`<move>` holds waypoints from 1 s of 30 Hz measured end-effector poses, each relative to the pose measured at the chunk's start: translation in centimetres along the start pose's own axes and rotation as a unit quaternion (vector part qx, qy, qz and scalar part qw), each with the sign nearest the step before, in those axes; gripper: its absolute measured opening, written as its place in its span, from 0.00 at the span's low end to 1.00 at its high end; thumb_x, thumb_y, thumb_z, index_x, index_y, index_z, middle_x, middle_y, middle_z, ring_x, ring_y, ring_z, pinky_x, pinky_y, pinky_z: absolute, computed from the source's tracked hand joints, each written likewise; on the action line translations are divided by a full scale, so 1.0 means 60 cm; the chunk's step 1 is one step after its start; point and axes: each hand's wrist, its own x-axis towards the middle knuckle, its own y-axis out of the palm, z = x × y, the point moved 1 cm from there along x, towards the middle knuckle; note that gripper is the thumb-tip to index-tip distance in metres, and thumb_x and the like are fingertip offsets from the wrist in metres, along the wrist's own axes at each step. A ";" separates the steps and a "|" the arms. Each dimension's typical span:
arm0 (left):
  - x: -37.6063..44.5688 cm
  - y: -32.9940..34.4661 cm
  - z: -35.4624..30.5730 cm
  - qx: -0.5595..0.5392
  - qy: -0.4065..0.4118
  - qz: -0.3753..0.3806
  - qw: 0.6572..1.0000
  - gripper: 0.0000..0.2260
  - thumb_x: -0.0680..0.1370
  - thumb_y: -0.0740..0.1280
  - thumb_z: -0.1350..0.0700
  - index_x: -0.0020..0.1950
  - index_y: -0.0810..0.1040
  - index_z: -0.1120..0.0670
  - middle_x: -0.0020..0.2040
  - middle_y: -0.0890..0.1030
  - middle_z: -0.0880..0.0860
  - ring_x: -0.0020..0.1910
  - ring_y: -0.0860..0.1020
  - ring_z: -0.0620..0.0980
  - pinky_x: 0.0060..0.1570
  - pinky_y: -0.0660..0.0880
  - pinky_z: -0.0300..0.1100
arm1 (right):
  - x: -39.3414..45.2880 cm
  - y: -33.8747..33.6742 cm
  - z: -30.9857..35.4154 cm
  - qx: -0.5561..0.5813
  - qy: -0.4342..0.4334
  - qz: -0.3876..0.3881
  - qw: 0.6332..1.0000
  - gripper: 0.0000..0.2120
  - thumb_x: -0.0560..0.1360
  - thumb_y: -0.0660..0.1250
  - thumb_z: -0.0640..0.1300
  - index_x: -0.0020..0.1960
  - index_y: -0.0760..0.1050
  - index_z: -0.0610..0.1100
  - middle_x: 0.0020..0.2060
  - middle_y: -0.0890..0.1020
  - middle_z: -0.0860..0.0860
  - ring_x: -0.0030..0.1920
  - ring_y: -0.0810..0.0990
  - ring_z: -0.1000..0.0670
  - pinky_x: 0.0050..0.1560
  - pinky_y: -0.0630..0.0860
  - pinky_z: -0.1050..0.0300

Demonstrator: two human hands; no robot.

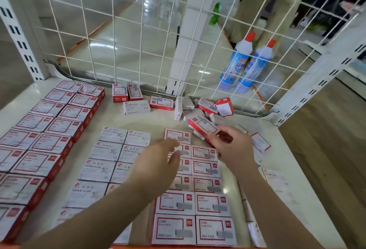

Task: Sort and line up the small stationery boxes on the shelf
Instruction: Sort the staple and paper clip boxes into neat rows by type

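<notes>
Now the right hand (pixel 231 148) holds one red-and-white box (pixel 204 128) in curled fingers, tilted, above the far end of the staple box rows (pixel 200 195) on the shelf (pixel 158 120). The left hand (pixel 158 161) is flat with straight fingers over these rows and grips nothing. Left of them lie the paper clip boxes (pixel 107 153) in two columns, and further left the red-sided boxes (pixel 45 130). Loose boxes (pixel 182 106) lie unsorted near the wire grid (pixel 126 31). Behind it stand two blue bottles (pixel 245 64).

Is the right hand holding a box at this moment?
Yes, the right hand grips a red-and-white stationery box, tilted above the sorted staple boxes.
</notes>
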 end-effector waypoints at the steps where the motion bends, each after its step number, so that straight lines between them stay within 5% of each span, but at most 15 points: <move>1: -0.002 -0.004 0.001 -0.029 -0.020 -0.009 0.999 0.15 0.81 0.57 0.52 0.67 0.70 0.47 0.63 0.74 0.46 0.55 0.74 0.43 0.51 0.71 0.34 | -0.012 0.000 0.003 0.006 0.006 0.018 1.000 0.15 0.72 0.69 0.49 0.58 0.77 0.46 0.46 0.80 0.52 0.45 0.77 0.56 0.45 0.74 0.64; 4: -0.004 -0.022 0.002 -0.080 -0.046 -0.042 0.995 0.13 0.81 0.57 0.52 0.64 0.74 0.50 0.50 0.79 0.43 0.43 0.74 0.38 0.38 0.70 0.27 | -0.045 0.001 0.017 -0.002 -0.031 0.049 0.998 0.12 0.72 0.69 0.49 0.55 0.75 0.51 0.45 0.78 0.55 0.46 0.76 0.59 0.46 0.72 0.68; 7: -0.012 -0.042 0.000 -0.126 -0.050 -0.059 0.989 0.11 0.81 0.57 0.54 0.57 0.76 0.50 0.37 0.73 0.36 0.35 0.71 0.33 0.27 0.67 0.21 | -0.071 0.001 0.030 0.005 -0.076 0.052 0.996 0.16 0.70 0.70 0.47 0.58 0.76 0.49 0.47 0.78 0.54 0.47 0.76 0.57 0.50 0.74 0.65; 10: -0.023 -0.061 -0.005 -0.153 -0.032 -0.049 0.986 0.11 0.81 0.57 0.55 0.43 0.75 0.45 0.35 0.75 0.38 0.35 0.73 0.35 0.28 0.68 0.24 | -0.092 0.004 0.038 0.010 -0.095 0.052 0.994 0.20 0.70 0.70 0.48 0.61 0.75 0.49 0.50 0.76 0.56 0.50 0.76 0.58 0.55 0.74 0.61; 13: -0.029 -0.075 -0.002 -0.197 -0.047 -0.053 0.978 0.12 0.80 0.60 0.56 0.40 0.77 0.46 0.36 0.79 0.42 0.35 0.75 0.41 0.32 0.69 0.33 | -0.109 0.008 0.051 0.022 -0.111 0.042 0.993 0.19 0.70 0.70 0.47 0.61 0.74 0.51 0.50 0.75 0.57 0.51 0.75 0.60 0.55 0.74 0.63; 18: -0.036 -0.084 0.017 -0.303 -0.108 -0.041 0.946 0.16 0.76 0.66 0.64 0.32 0.78 0.46 0.26 0.80 0.43 0.33 0.78 0.43 0.36 0.74 0.33 | -0.132 0.016 0.066 0.058 -0.133 0.056 0.988 0.20 0.71 0.71 0.44 0.61 0.73 0.55 0.52 0.75 0.57 0.53 0.75 0.57 0.58 0.73 0.62; 21: -0.041 -0.087 0.023 -0.354 -0.130 -0.028 0.926 0.14 0.75 0.66 0.66 0.34 0.81 0.50 0.29 0.82 0.45 0.33 0.81 0.43 0.36 0.75 0.33 | -0.141 0.017 0.070 0.046 -0.127 0.077 0.988 0.21 0.72 0.70 0.44 0.64 0.72 0.51 0.52 0.72 0.61 0.54 0.74 0.61 0.57 0.71 0.70; 23: -0.043 -0.090 0.023 -0.314 -0.104 -0.044 0.943 0.10 0.75 0.66 0.66 0.40 0.83 0.53 0.31 0.82 0.44 0.33 0.80 0.41 0.31 0.73 0.28 | -0.141 0.013 0.075 0.030 -0.128 0.092 0.987 0.21 0.72 0.70 0.42 0.64 0.72 0.50 0.52 0.71 0.63 0.54 0.73 0.62 0.55 0.68 0.75; 27: -0.044 -0.090 0.025 -0.207 -0.053 -0.062 0.975 0.09 0.76 0.64 0.64 0.51 0.82 0.55 0.36 0.78 0.43 0.35 0.76 0.38 0.27 0.69 0.22 | -0.126 0.004 0.086 0.010 -0.129 0.107 0.986 0.18 0.75 0.66 0.42 0.64 0.73 0.51 0.53 0.75 0.59 0.55 0.74 0.59 0.59 0.71 0.64; 30: -0.048 -0.085 0.024 -0.160 -0.030 -0.048 0.986 0.09 0.77 0.64 0.63 0.50 0.82 0.52 0.35 0.75 0.38 0.38 0.77 0.39 0.30 0.72 0.24 | -0.114 0.004 0.101 -0.001 -0.124 0.144 0.982 0.14 0.76 0.65 0.43 0.62 0.75 0.51 0.49 0.76 0.63 0.50 0.75 0.63 0.52 0.71 0.72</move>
